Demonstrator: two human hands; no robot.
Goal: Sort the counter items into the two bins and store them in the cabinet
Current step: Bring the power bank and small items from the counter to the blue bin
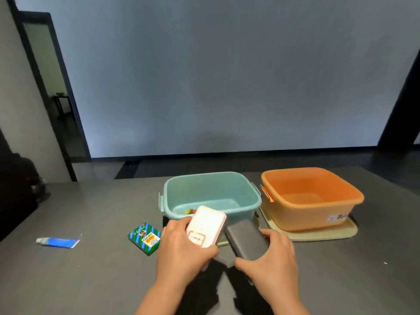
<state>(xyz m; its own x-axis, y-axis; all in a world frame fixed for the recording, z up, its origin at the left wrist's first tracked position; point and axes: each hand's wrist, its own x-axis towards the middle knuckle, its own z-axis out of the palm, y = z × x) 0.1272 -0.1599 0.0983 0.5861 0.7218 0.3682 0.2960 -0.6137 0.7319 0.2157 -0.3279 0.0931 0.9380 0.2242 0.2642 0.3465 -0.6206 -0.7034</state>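
My left hand grips a white power bank with a pink edge, lifted just in front of the teal bin. My right hand grips a dark grey power bank beside it, also off the counter. The teal bin holds a small colourful item at its near left corner. The orange bin stands to the right on a cream lid and looks empty. A green and blue card pack and a blue tube lie on the counter to the left.
The grey counter stretches wide to the left and front. A cream lid lies under the orange bin. Behind the counter is a pale wall and a dark doorway at the far left.
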